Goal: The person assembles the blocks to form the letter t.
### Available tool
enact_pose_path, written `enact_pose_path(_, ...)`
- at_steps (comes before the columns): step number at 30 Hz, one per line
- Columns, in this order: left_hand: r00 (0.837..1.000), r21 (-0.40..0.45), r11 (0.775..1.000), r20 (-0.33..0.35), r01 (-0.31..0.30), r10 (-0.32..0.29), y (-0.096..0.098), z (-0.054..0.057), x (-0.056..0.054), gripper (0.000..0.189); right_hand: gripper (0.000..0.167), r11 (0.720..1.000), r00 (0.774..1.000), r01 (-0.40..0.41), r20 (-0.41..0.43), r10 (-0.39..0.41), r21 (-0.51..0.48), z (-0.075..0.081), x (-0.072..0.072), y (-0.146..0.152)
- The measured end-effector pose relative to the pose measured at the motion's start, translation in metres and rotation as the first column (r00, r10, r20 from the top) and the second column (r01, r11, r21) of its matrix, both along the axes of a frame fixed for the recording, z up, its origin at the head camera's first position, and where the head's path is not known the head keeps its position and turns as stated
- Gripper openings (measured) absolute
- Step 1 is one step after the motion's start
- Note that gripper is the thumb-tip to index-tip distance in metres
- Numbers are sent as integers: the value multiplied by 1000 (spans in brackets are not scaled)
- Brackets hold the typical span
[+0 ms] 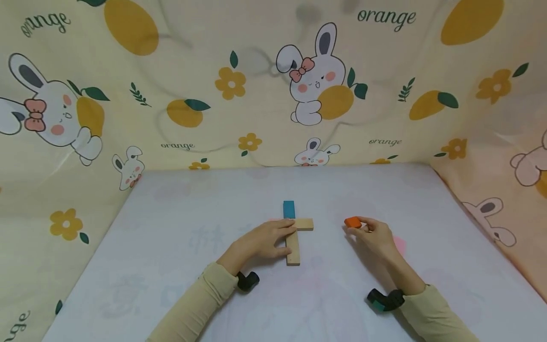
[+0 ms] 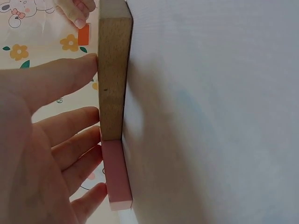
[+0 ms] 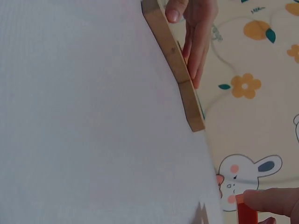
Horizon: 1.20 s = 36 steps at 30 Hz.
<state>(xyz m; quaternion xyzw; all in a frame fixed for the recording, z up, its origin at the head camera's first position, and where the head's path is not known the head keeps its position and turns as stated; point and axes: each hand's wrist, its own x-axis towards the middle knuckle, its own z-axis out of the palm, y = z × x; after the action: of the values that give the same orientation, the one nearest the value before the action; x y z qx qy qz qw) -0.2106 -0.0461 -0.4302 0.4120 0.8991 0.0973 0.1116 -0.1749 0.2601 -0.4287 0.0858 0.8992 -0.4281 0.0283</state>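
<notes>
My left hand [image 1: 268,239] rests over a cross-like layout of flat blocks, with extended fingers touching them. A long natural-wood block [image 1: 292,254] points toward me, and a short wood block [image 1: 305,224] extends right from its far end. Beyond them lies a blue block [image 1: 288,209]. On the left side, mostly covered by the hand in the head view, a pink block [image 2: 117,175] adjoins the long one in the left wrist view. Off to the right, my right hand [image 1: 378,237] pinches a small orange block [image 1: 352,222] between thumb and fingers.
A pink piece [image 1: 400,244] shows partly behind the right wrist. Black wrist cameras sit by the left [image 1: 249,281] and right [image 1: 386,300] cuffs. The white tabletop [image 1: 205,194] is bordered by a cream cloth [image 1: 265,118] printed with rabbits and oranges.
</notes>
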Motion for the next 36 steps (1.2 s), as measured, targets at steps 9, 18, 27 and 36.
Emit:
enact_pose_path(9,1000,9,1000,26,-8,8,0,1,1,61,55,1000,1000,2,16,-1,-21,5,2,-11)
enact_pose_path(18,1000,19,1000,25,-13,12,0,2,2,61,51,999,999,-7,-41,6,-45,7,5,-21)
enact_pose_path(27,1000,7,1000,19,-16,15,-2,2,0,61,53,997,1000,-27,12,28,-69,12,9,-32)
enact_pose_path(36,1000,30,1000,24,-6,6,-2,0,0,61,52,995,999,-33,21,36,-96,11,15,-40)
